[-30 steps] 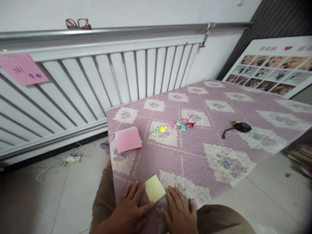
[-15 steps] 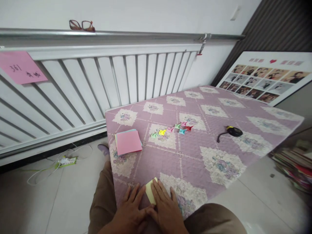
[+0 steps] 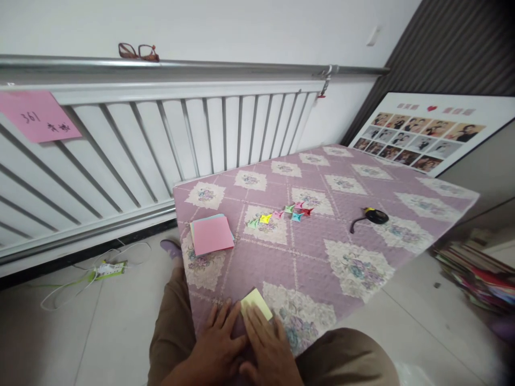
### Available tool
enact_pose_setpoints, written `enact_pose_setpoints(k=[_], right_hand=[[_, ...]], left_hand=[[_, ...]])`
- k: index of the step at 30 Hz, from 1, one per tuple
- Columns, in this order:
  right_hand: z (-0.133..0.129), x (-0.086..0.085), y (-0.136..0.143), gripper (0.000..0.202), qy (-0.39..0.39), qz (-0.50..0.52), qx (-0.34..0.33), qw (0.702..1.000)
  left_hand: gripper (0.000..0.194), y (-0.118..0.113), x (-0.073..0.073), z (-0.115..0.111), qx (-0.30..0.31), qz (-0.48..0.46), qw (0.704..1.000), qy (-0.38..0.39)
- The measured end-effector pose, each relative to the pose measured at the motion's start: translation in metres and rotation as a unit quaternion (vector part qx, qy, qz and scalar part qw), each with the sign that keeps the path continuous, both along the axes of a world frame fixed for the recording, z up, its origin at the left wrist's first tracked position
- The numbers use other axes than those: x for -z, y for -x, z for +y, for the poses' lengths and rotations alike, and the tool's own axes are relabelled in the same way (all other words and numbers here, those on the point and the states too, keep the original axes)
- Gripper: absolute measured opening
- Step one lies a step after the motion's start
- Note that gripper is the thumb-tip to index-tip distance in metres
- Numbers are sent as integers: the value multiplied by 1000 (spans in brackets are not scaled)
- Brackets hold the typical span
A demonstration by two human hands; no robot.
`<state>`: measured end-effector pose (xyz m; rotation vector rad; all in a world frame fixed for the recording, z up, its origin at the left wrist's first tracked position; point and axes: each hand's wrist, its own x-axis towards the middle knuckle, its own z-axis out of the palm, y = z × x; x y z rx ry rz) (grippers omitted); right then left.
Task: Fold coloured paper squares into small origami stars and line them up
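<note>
A pale yellow piece of paper (image 3: 260, 304), apparently folded, lies flat on the patterned tablecloth (image 3: 309, 262) near the front edge. My right hand (image 3: 267, 340) rests on it with the fingers stretched out, covering its lower part. My left hand (image 3: 219, 335) lies flat on the cloth just left of the paper, fingers spread, its fingertips close to the paper's left corner. Farther back sits a stack of square colored paper (image 3: 212, 235), pink on top. Several small folded paper pieces (image 3: 265, 219) in green, yellow, pink, blue and red stand in a group mid-table.
A black and yellow object with a strap (image 3: 376, 216) lies on the right of the table. Behind the table runs a white radiator (image 3: 231, 131), with glasses (image 3: 139, 52) on the pipe above. A photo board (image 3: 438, 115) leans at the back right. A power strip (image 3: 108, 269) lies on the floor.
My right hand has shifted slightly left and down, so more of the yellow paper's right side shows. My left hand stays flat beside it. The whole view has shifted slightly.
</note>
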<state>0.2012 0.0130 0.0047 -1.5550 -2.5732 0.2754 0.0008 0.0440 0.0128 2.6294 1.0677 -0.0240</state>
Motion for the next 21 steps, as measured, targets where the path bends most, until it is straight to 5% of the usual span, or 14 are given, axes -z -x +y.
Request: enact_pose_setpoints(k=[8,15,21], right_hand=[[-18,17,-26,71,-20,-25,91,995],[-2,-14,-22,40,9,1,180,984],[27,-42,-6,18,-22,1,244,970]], left_hand=[[76,2,-10,1,-26,15,999,40],[84,2,-7,4,-86,6,996,29],[34,-11,-13,16,-183,-27,982,-20]])
